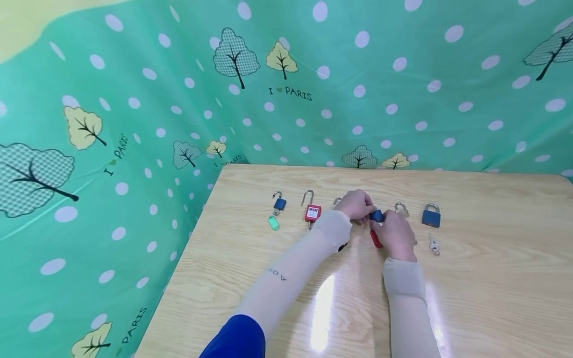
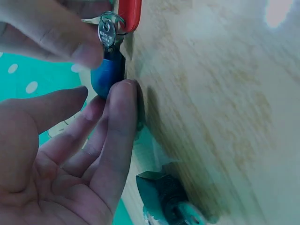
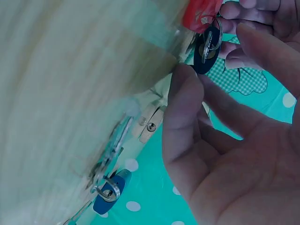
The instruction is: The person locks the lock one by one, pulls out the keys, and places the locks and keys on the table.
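Observation:
Both hands meet at a blue padlock [image 1: 376, 216] near the middle of the table. A silver key [image 2: 107, 33] stands in its keyhole, and a red key tag [image 1: 376, 239] hangs from the key's ring. My left hand [image 1: 355, 205] holds the padlock from the left, fingertips against its body [image 2: 108, 77]. From the right, my right hand [image 1: 396, 233] grips it, with a bent finger at the end of the lock [image 3: 206, 51] and the thumb beside the key. The padlock's shackle is hidden by the fingers.
Left of the hands lie a small blue padlock [image 1: 280, 204] with a green tag [image 1: 273, 222] and a red padlock [image 1: 313, 213], both with raised shackles. Rightward are a silvery padlock [image 1: 402, 210], a larger blue padlock [image 1: 431, 218] and loose keys [image 1: 433, 244]. A patterned green cloth [image 1: 385, 114] rises behind.

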The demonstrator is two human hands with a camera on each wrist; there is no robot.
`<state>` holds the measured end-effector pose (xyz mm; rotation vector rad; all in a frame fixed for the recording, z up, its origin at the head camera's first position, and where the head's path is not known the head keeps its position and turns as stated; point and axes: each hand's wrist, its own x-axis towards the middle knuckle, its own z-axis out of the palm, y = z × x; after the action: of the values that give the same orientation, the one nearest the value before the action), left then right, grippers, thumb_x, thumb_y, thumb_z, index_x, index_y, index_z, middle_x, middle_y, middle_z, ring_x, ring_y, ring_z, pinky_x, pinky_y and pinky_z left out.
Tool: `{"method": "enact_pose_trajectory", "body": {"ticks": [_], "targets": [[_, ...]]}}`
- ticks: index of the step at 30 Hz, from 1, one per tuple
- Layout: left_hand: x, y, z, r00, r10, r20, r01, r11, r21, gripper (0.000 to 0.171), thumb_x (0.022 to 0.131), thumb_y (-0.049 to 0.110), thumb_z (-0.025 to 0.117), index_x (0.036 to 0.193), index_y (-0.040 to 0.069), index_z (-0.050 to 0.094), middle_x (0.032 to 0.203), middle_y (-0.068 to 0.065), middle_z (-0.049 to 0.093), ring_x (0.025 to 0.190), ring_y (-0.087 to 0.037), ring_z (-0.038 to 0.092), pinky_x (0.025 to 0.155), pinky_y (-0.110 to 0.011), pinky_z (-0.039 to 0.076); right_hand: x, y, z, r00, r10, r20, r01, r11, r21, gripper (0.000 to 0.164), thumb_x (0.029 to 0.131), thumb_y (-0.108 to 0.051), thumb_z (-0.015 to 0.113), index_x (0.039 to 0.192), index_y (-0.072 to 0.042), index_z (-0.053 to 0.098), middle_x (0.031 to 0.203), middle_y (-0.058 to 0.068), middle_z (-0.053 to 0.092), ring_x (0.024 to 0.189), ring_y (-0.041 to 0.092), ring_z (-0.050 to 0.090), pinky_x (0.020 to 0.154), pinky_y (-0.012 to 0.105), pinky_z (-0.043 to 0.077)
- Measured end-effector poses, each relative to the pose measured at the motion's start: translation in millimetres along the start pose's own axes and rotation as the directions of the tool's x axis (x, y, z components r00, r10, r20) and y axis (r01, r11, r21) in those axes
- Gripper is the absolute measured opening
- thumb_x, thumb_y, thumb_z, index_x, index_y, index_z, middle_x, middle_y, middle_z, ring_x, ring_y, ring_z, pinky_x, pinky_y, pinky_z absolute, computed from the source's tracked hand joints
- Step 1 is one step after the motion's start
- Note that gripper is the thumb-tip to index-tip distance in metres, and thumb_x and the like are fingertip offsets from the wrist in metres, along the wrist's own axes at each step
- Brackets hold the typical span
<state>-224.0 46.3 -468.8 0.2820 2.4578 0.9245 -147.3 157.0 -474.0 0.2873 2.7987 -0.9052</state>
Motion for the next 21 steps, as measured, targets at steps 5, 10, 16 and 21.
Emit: {"method": "enact_pose_trajectory", "body": {"ticks": [5, 10, 16, 21], "targets": [[-5.2, -1.8, 0.7, 0.999, 0.045, -0.019, -0.044, 0.999, 0.013, 0.02, 0.094, 0.021, 0.061, 0.084, 0.006, 0.07, 0.067, -0.006, 0.069, 0.059, -0.017, 0.066, 0.051, -0.022, 0.052, 1, -2, 2, 1.0, 0.021, 0.02, -0.021, 1.0, -0.004, 0.041, 0.095, -0.027, 0.055, 0.104, 0.013, 0.05, 0.086, 0.025, 0.052, 0.069, 0.033, 0.053, 0.05, 0.036, 0.04], [-9.4, -1.2, 0.9, 0.997, 0.079, -0.004, -0.078, 0.995, 0.067, 0.021, 0.094, 0.024, 0.062, 0.083, 0.009, 0.071, 0.068, -0.003, 0.069, 0.059, -0.016, 0.066, 0.047, -0.018, 0.046, -1, 2, 3, 0.998, -0.019, 0.052, 0.016, 0.998, 0.054, 0.037, 0.096, -0.02, 0.053, 0.105, 0.015, 0.043, 0.08, 0.023, 0.051, 0.065, 0.031, 0.051, 0.05, 0.036, 0.041], [-13.5, -3.9, 0.8, 0.998, 0.056, -0.006, -0.056, 0.998, 0.01, 0.021, 0.096, 0.024, 0.06, 0.086, 0.009, 0.07, 0.069, -0.001, 0.068, 0.061, -0.014, 0.066, 0.051, -0.017, 0.048, -3, 9, 1, 0.994, -0.108, -0.017, 0.11, 0.981, 0.157, 0.02, 0.093, -0.014, 0.057, 0.087, 0.003, 0.048, 0.072, 0.013, 0.05, 0.06, 0.025, 0.05, 0.049, 0.031, 0.038], [-15.8, -4.7, -1.2, 0.999, 0.035, -0.017, -0.036, 0.993, -0.112, 0.019, 0.094, 0.022, 0.063, 0.084, 0.008, 0.071, 0.07, -0.002, 0.069, 0.063, -0.014, 0.067, 0.058, -0.019, 0.052, -4, 13, -1, 0.983, -0.153, -0.099, 0.169, 0.966, 0.194, 0.017, 0.089, -0.012, 0.062, 0.08, 0.0, 0.053, 0.069, 0.01, 0.051, 0.059, 0.022, 0.048, 0.05, 0.031, 0.037]]}}
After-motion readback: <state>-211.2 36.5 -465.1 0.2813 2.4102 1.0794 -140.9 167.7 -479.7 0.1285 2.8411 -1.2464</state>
